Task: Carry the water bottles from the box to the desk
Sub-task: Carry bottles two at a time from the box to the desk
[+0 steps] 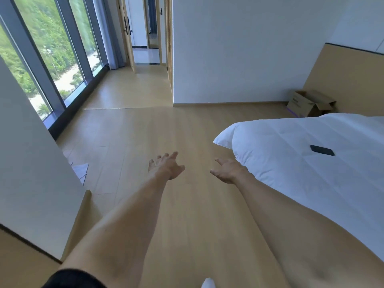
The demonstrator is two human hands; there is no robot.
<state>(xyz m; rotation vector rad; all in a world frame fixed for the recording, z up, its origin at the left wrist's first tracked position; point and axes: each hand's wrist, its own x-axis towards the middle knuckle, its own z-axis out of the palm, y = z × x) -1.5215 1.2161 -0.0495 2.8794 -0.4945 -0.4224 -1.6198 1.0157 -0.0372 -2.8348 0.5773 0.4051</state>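
Wood floor [158, 129] ahead, white bed [311, 163] at right with a dark phone [322, 150] lying on it. Open cardboard box [309, 103] sits on the floor in the far right corner behind the bed, well apart from both hands. Left hand [166, 167] and right hand [229, 170] reach forward, fingers [174, 155] spread and released, holding nothing.

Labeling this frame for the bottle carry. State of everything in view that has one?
left hand: open, holding nothing
right hand: open, holding nothing
cardboard box: flaps open, on floor in the corner past the bed; contents not visible
phone: lying flat on bed, screen dark
door: open
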